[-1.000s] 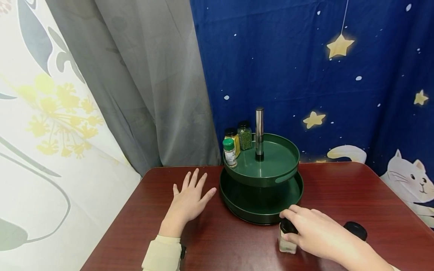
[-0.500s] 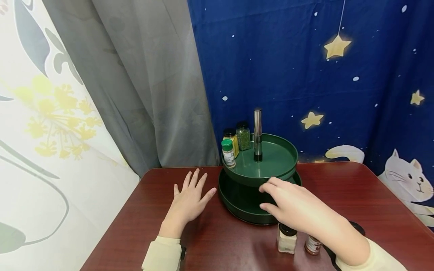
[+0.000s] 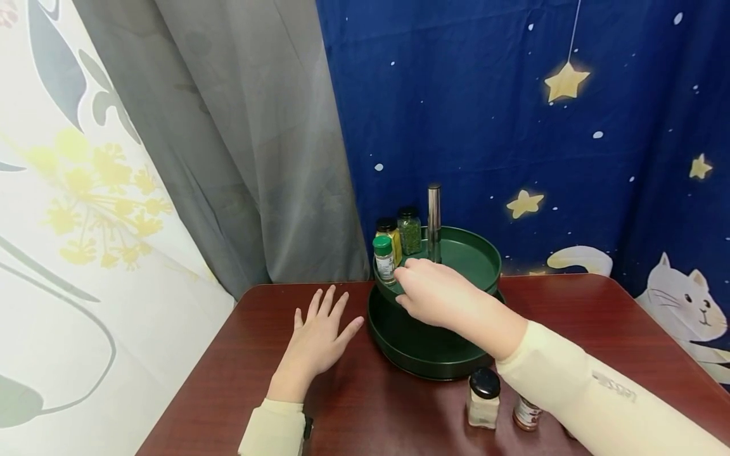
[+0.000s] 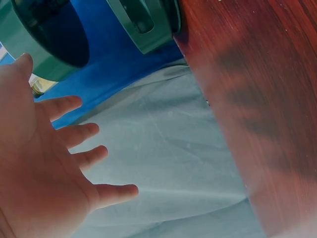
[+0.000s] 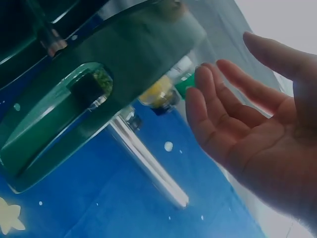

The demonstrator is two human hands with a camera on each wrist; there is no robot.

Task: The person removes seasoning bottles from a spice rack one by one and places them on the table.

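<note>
My right hand is over the front left of a green two-tier turntable, holding nothing. Its fingers bend loosely, the thumb apart, close to a small spice bottle with a green cap. In the right wrist view that green cap lies just beyond the fingertips; whether they touch is unclear. Behind the bottle, on the upper tier, stand a black-lidded jar of yellow spice and a jar of green herbs. My left hand, fingers spread, is palm down at the table's left, holding nothing.
A black-lidded jar of pale powder stands in front of the turntable. Right of it is a small reddish spice jar, partly behind my sleeve. A metal post rises from the upper tier. Curtains hang behind the table.
My right hand has let go of the pale powder jar, leaving it on the table, and moved left and away over the upper tier towards the green-capped bottle. The left hand stays put.
</note>
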